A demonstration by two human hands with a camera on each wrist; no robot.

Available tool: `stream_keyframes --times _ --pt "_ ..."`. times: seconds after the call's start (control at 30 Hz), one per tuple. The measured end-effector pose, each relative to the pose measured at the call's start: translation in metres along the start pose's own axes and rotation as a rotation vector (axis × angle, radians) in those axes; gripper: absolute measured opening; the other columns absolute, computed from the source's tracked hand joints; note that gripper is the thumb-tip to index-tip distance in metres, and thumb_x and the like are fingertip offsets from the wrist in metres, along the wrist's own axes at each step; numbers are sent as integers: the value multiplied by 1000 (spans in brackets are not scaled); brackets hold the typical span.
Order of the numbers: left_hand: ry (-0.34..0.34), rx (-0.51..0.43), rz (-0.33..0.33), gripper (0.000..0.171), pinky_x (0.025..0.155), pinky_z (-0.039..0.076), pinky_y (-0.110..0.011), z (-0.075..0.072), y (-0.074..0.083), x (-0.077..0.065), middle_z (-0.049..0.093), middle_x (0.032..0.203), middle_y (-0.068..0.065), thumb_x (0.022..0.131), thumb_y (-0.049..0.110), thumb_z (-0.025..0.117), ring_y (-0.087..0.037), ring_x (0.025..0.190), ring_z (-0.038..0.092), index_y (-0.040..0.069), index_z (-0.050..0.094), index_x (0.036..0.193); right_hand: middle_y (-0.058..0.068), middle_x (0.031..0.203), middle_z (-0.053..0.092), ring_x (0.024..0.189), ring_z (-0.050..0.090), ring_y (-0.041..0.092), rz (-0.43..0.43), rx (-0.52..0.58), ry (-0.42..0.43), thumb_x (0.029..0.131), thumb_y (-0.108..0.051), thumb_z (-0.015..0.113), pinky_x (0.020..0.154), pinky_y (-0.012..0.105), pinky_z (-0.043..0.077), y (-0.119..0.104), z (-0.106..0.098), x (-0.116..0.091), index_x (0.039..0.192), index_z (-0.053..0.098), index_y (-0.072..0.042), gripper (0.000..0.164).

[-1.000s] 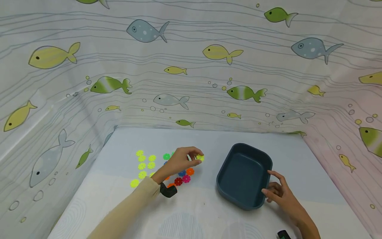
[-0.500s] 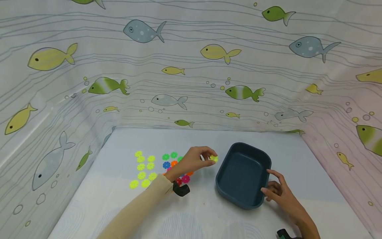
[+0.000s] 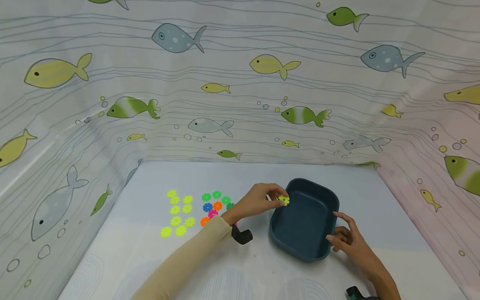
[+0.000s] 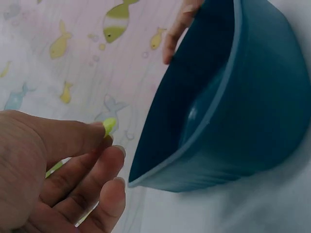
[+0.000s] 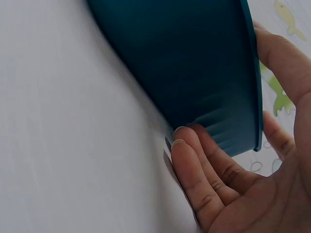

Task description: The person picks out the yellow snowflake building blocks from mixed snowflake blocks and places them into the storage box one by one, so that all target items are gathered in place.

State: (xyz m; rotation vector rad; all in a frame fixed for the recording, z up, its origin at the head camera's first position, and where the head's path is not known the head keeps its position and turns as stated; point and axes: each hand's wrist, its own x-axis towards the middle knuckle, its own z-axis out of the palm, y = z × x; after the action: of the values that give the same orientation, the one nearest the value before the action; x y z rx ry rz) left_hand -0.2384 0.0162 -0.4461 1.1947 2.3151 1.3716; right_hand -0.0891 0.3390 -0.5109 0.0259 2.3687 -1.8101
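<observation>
My left hand pinches a yellow notched plastic disc between thumb and fingertips, over the left rim of a dark blue plastic tub. In the left wrist view, the edge of that disc pokes out past the thumb, beside the tub's rim. My right hand holds the tub's right side. From the right wrist view, its thumb lies at the rim and several fingertips press against the outer wall near the base. No discs show on the tub's visible floor.
Several yellow discs lie in loose columns at the left of the white table. Next to them is a mixed group of green, blue, orange and pink discs, partly behind the left forearm. Fish-patterned sheeting rises around the table.
My left hand has carried the yellow disc rightward, from above the mixed discs to the tub's left rim. The right hand and the tub stay in place.
</observation>
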Motion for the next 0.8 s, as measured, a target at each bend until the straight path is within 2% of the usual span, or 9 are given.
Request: stream_keyframes --times 0.2,0.43,0.63,0.8 --pt "-33 -55 14 23 71 56 -26 7 6 10 71 100 2 98 12 72 -9 83 65 16 73 120 23 119 52 86 62 35 6 1 10 104 -17 64 76 38 56 0 0 -1 159 15 -27 75" --pt "-73 -140 -9 23 67 60 -40 19 8 22 70 97 4 98 11 71 -33 85 69 15 71 120 22 119 53 85 62 35 21 -2 23 104 -19 65 77 38 56 2 1 0 159 15 -28 75" --pt "-115 -180 -25 25 68 61 -37 30 10 33 71 99 2 99 10 70 -31 85 70 13 69 123 21 117 55 85 63 34 43 -13 38 102 -21 67 77 38 56 1 1 2 158 15 -29 77" --pt "-122 -197 -53 24 70 61 -37 36 12 42 71 99 2 98 11 71 -27 86 71 14 70 122 21 117 55 85 63 33 49 -22 40 102 -22 67 76 37 55 0 2 3 158 15 -29 77"
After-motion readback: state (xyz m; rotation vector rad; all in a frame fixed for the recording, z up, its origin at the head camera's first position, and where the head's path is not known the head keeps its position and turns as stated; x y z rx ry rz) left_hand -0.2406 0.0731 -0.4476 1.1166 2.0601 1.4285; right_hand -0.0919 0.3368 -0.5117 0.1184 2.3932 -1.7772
